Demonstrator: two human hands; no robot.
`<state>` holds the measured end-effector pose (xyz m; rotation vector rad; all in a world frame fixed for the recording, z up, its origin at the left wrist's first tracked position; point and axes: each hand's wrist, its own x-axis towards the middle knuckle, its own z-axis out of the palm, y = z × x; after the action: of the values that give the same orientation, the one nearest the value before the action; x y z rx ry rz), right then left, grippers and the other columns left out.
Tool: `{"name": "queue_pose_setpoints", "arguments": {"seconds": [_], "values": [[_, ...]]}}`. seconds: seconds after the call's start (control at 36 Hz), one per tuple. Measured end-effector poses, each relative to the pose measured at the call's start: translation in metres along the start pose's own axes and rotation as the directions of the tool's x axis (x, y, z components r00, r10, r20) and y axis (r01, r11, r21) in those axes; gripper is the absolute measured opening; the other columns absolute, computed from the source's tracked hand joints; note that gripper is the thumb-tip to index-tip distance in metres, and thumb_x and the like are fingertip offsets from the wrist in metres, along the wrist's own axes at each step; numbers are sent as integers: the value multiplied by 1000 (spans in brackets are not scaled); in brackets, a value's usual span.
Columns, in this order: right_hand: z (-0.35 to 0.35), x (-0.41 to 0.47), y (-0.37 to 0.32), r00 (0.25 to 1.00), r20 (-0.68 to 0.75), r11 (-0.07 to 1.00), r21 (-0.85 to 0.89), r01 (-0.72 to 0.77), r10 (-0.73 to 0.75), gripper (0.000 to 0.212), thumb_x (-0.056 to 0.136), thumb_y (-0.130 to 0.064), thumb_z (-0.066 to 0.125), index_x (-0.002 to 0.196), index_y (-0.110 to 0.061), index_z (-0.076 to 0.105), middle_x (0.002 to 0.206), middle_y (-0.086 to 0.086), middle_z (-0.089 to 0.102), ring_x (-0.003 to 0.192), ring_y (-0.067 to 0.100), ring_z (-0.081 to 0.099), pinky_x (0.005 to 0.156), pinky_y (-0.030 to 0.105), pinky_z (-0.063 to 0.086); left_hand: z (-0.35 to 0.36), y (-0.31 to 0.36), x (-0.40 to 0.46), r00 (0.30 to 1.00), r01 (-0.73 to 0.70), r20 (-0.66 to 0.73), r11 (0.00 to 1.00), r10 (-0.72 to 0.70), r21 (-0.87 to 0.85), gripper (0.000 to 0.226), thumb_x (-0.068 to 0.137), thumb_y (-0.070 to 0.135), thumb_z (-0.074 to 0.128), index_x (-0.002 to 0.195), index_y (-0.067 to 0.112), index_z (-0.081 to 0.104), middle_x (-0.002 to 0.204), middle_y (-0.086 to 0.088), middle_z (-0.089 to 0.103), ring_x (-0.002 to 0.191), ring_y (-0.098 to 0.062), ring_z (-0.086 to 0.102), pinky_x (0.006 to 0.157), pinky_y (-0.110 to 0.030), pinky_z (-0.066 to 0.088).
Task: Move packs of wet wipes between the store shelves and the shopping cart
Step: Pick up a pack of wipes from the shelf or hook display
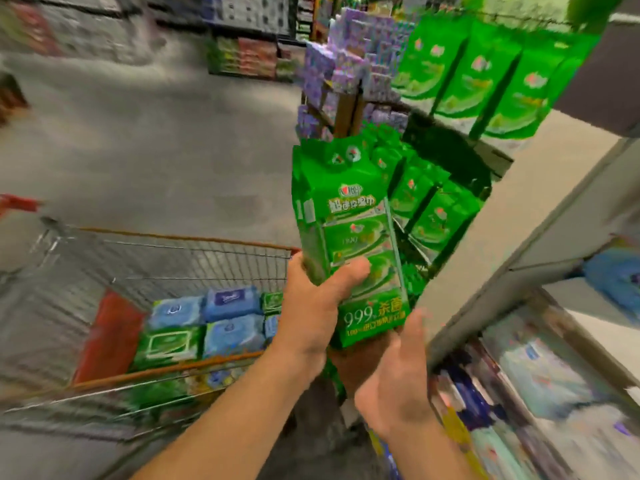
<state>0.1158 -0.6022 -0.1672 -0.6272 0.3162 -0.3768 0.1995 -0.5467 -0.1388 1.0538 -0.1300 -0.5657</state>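
Grey store flooring runs between the pale metal shelf point(491, 216) of green packs and the wire shopping cart point(194, 237), where blue and green packs already lie. A tall green plastic multipack of wet wipes point(349, 237) stands upright between them, the left hand point(311, 313) curled round its lower part, the right hand point(398, 368) with loosely spread fingers propping its bottom edge. Held so low, the slick pack could tip or slide out, or snag the shelf edge just beside it.

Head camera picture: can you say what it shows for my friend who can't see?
Two hands hold a tall green pack of wet wipes upright beside a store shelf: the left hand grips its side, the right hand supports its bottom. To the left, a shopping cart holds blue and green packs.
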Motion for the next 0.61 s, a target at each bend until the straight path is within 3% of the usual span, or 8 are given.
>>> {"name": "queue_pose_setpoints", "arguments": {"seconds": [0.08,0.14,0.25,0.33,0.42,0.5,0.56,0.61], "values": [[30,25,30,997,10,995,-71,-76,77,110,46,-61,95,140,-18,59,137,13,64,128,29,61,112,49,43,-35,11,9,998,-44,-42,999,45,31,75,59,29,89,125,21,53,110,-1,76,97,-22,76,80,-42,63],[44,42,48,995,-26,989,-110,-99,96,115,46,-58,96,144,-16,54,137,13,64,128,29,61,107,45,50,-61,19,16,995,-72,-71,997,74,38,77,59,28,89,126,21,52,110,0,76,97,-20,76,77,-35,63],[65,69,79,990,-72,975,-180,-129,117,76,63,-50,86,127,-13,66,130,16,68,111,25,71,85,33,61,-111,39,35,992,-95,-87,995,96,13,76,63,26,87,129,15,51,116,-3,74,100,-17,75,77,-29,62],[71,92,99,989,-55,960,-240,-146,136,84,44,-52,97,116,-16,75,122,14,72,107,27,72,79,36,63,-151,56,51,983,-115,-147,992,106,-51,93,58,43,87,137,13,49,125,-6,71,107,-19,73,85,-36,61],[69,111,117,982,-59,924,-332,-187,178,97,27,-58,100,113,-20,78,115,8,76,93,20,76,73,34,62,-191,77,64,962,-167,-236,981,141,-96,98,59,49,88,139,6,50,130,-10,68,108,-21,70,82,-31,57],[65,128,130,973,-66,897,-378,-229,220,112,26,-54,101,125,-12,71,117,10,75,92,20,76,75,34,62,-234,87,78,929,-199,-334,976,161,-83,73,72,38,85,131,10,52,118,-2,71,99,-15,70,73,-24,55],[59,142,140,964,-68,876,-406,-260,255,105,27,-53,101,119,-11,73,116,12,75,90,21,76,76,35,62,-258,90,85,920,-171,-367,984,139,-56,59,74,38,83,120,16,53,105,3,71,86,-12,68,66,-25,54],[54,154,148,951,-61,855,-424,-299,302,90,26,-52,101,106,-16,80,113,11,76,90,22,76,79,38,62,-277,85,93,919,-115,-382,993,97,-25,39,80,37,79,108,20,59,101,4,72,86,-14,68,72,-31,54]]}}
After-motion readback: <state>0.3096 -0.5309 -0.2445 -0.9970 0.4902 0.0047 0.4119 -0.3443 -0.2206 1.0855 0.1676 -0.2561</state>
